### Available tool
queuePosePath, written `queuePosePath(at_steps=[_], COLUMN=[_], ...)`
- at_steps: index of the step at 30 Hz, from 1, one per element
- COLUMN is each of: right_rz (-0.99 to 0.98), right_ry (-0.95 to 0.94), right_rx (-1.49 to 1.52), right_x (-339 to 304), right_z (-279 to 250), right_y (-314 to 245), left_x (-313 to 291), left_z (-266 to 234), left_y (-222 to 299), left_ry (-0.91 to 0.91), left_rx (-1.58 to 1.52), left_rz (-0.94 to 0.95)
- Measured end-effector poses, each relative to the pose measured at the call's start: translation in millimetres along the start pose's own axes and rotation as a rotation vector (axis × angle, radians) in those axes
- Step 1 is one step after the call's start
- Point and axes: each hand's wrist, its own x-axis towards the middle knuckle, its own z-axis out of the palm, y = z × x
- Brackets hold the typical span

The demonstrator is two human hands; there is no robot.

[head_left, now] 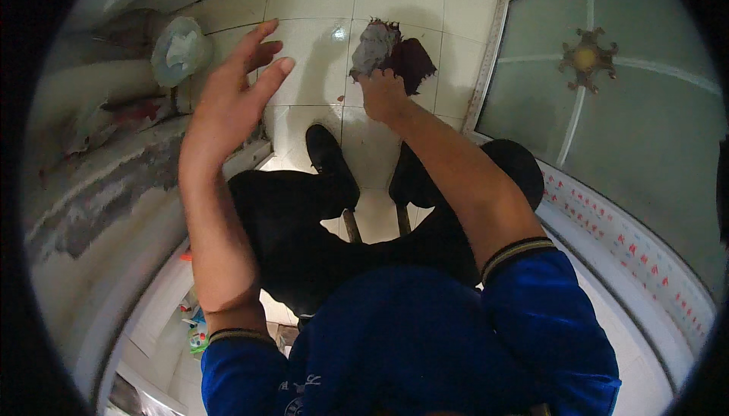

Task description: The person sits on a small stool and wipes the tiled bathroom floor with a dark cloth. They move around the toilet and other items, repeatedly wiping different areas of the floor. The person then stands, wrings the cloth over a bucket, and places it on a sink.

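Note:
My right hand point(382, 95) is stretched out over the tiled floor and grips a crumpled rag point(391, 53), grey on one side and dark red on the other. My left hand point(231, 97) is raised beside it, fingers spread, holding nothing, close to a worn, stained ledge point(99, 188) on the left. Below the hands I see my dark trousers and a black shoe point(328, 159). Blue sleeves cover my upper arms.
A frosted glass panel point(630, 112) with a brass ornament point(586, 57) and a white frame fills the right side. A bin with a pale plastic bag point(179, 50) stands at the upper left. Small bottles point(196, 329) lie low at the left. White floor tiles point(319, 44) spread ahead.

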Motion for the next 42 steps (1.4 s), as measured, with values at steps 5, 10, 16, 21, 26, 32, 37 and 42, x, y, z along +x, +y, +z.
queuePosePath(at_steps=[5,10,16,21,26,32,37,42], right_rz=[0.032,0.033,0.038,-0.004,0.316,0.581,0.554,0.763], right_ry=[0.013,0.09,0.059,0.082,0.073,0.149,-0.033,-0.042], right_rx=[-0.035,0.054,-0.055,-0.073,0.042,0.236,0.025,-0.086], right_x=[47.8,100.9,130.4,139.3,152.6,128.3,115.7,110.2], right_z=[23.2,62.4,98.9,96.1,94.4,104.4,118.8,63.3], right_y=[20.4,49.3,82.3,109.9,138.7,226.8,286.5,297.3], left_x=[-0.9,3.6,14.3,21.6,27.4,24.3,20.8,22.9], left_z=[-10.2,-11.1,-16.8,-22.6,-27.3,-22.4,-24.9,-24.6], left_y=[3.8,1.3,-16.6,-35.9,-39.0,-33.2,-37.8,-36.4], left_ry=[-0.019,0.049,-0.005,-0.025,-0.083,-0.071,-0.091,-0.096], left_rx=[-0.057,-0.081,-0.09,0.013,0.018,0.051,0.059,0.107], left_rz=[-0.045,-0.053,-0.177,-0.163,-0.185,-0.166,-0.162,-0.188])
